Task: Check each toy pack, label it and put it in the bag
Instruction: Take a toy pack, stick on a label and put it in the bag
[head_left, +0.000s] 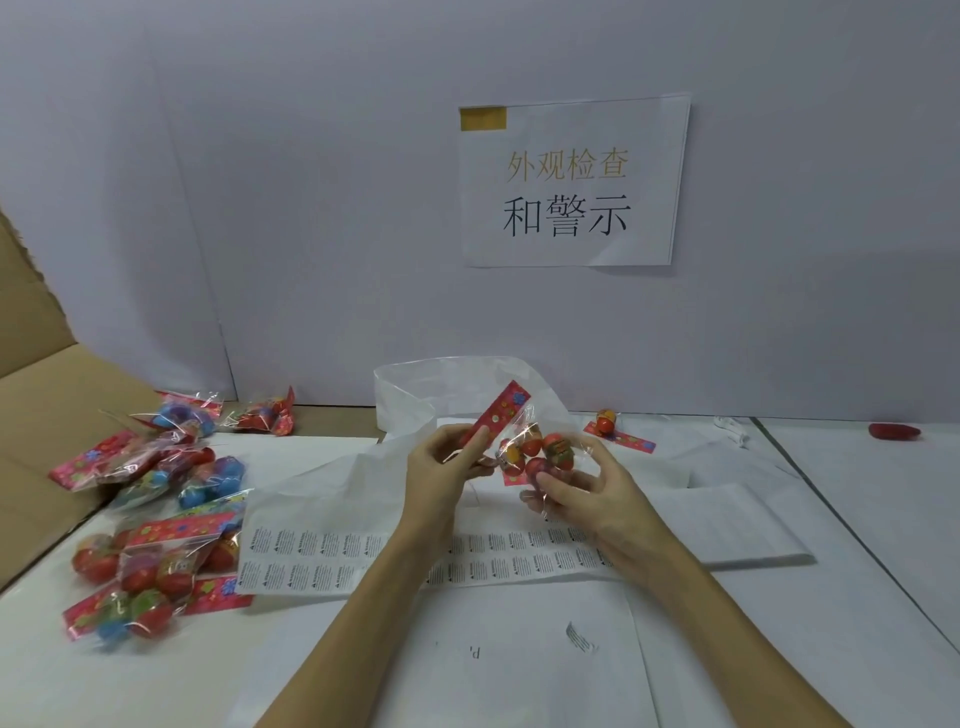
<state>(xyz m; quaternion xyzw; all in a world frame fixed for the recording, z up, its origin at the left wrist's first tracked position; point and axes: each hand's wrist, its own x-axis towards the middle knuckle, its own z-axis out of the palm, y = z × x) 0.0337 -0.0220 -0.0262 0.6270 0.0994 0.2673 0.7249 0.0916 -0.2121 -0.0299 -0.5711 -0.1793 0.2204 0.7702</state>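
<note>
I hold one clear toy pack (540, 449) of small red and orange balls above the table's middle. My left hand (449, 460) pinches its red flowered header card, which points up and to the right. My right hand (582, 480) cups the pouch of balls from below and the right, fingers curled round it. A sheet of white warning labels (322, 564) lies flat beneath my forearms. The white plastic bag (415, 395) stands open just behind my hands against the wall.
Several more toy packs (150, 525) lie heaped at the left, partly on a cardboard flap (47, 415). One lone pack (613, 431) lies behind my right hand. A red object (893, 431) sits far right. White paper sheets (519, 654) cover the table.
</note>
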